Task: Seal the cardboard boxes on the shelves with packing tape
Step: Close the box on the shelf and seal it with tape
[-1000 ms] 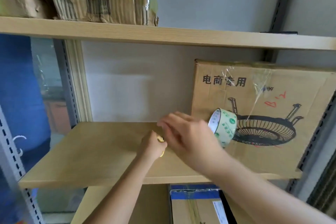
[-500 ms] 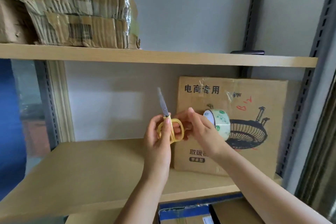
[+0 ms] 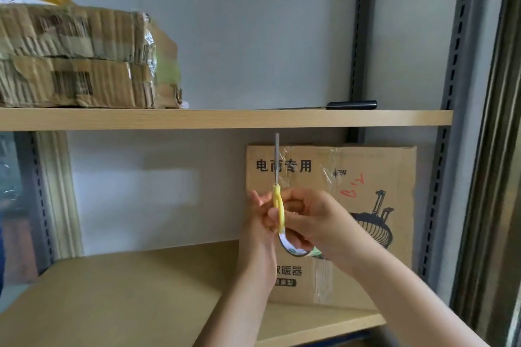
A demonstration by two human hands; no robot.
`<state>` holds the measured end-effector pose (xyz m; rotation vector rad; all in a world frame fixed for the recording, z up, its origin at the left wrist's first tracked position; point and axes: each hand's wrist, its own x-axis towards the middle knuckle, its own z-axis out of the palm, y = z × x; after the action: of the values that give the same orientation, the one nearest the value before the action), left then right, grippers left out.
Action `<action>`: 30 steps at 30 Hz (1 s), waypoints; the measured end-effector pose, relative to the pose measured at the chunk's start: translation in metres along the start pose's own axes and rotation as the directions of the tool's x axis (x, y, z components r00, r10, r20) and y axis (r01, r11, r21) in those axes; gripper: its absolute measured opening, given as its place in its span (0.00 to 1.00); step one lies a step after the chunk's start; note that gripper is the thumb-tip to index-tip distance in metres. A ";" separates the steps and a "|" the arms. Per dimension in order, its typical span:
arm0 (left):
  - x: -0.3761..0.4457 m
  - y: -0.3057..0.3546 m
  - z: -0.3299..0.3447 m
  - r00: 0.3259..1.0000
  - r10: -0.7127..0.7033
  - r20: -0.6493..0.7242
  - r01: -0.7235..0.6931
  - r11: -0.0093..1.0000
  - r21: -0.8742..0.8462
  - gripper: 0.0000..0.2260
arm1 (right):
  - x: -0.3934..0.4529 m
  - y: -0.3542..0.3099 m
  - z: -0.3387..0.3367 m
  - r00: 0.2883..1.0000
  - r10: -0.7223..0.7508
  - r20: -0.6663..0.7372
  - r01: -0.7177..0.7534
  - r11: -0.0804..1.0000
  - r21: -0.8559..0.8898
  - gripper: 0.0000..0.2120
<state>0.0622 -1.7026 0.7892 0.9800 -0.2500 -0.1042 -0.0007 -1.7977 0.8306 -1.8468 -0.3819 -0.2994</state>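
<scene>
1. We hold our two hands together in front of the box (image 3: 372, 177) on the lower shelf (image 3: 127, 290).
2. Our left hand (image 3: 258, 222) grips the scissors (image 3: 277, 205) by their yellow handle, fingers curled round it; the closed grey blade points straight up, its tip just under the edge of the upper shelf (image 3: 225, 119).
3. Our right hand (image 3: 318, 222) is curled too, with the tape roll (image 3: 293, 248) hanging below its fingers; the fingers seem to pass through the roll's ring, and they also touch the scissors handle. Only the lower arc of the roll shows.
4. The box stands upright at the back right of the lower shelf, its printed face toward us with black characters, a drawn basket shape and red scribbles. Clear tape strips run over its top edge and down its face, and one more strip lies near its bottom. It is closed, so we cannot tell what it holds.
5. On the upper shelf, at the left, sits a bundle (image 3: 76, 59) of flattened cardboard wrapped in clear film, with barcode labels on its side. More cardboard and a scrap of yellow lie behind it.
6. At the right of the upper shelf lies a dark handle (image 3: 351, 105) with a thin blade pointing left.
</scene>
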 end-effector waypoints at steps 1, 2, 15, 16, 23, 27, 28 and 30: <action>0.001 -0.002 0.006 0.999 0.028 -0.033 -0.025 0.995 0.100 0.24 | -0.003 -0.007 -0.008 0.999 -0.027 -0.044 0.017 0.974 -0.224 0.04; 0.003 -0.005 0.011 0.996 0.071 -0.047 -0.059 0.975 0.215 0.22 | -0.004 -0.012 -0.018 0.996 -0.070 -0.064 0.033 0.892 -0.450 0.04; 0.018 0.008 0.028 0.980 -0.182 -0.085 0.196 0.773 0.604 0.26 | 0.034 -0.026 -0.150 0.750 0.628 0.207 -0.269 0.576 -0.772 0.25; 0.017 0.009 0.028 0.966 -0.252 -0.050 0.233 0.776 0.587 0.22 | 0.036 -0.024 -0.153 0.736 0.636 0.231 -0.267 0.587 -0.765 0.27; 0.020 0.011 0.019 0.939 -0.344 0.007 0.290 0.800 0.526 0.16 | 0.046 -0.010 -0.165 0.621 0.667 0.412 -0.247 0.665 -0.704 0.37; 0.013 0.018 0.014 0.955 -0.291 0.066 0.230 0.860 0.456 0.13 | 0.058 -0.004 -0.152 0.650 0.619 0.441 -0.196 0.698 -0.689 0.33; 0.012 0.019 0.013 0.963 -0.261 0.061 0.203 0.861 0.467 0.13 | 0.062 -0.002 -0.147 0.666 0.601 0.442 -0.184 0.706 -0.683 0.32; 0.011 0.020 0.012 0.970 -0.238 0.048 0.186 0.855 0.484 0.12 | 0.069 0.003 -0.140 0.696 0.562 0.448 -0.165 0.731 -0.662 0.31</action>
<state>0.0688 -1.7036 0.8138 1.4990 -0.2709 -0.3102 0.0613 -1.9247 0.8970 -2.5675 -0.3534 0.6035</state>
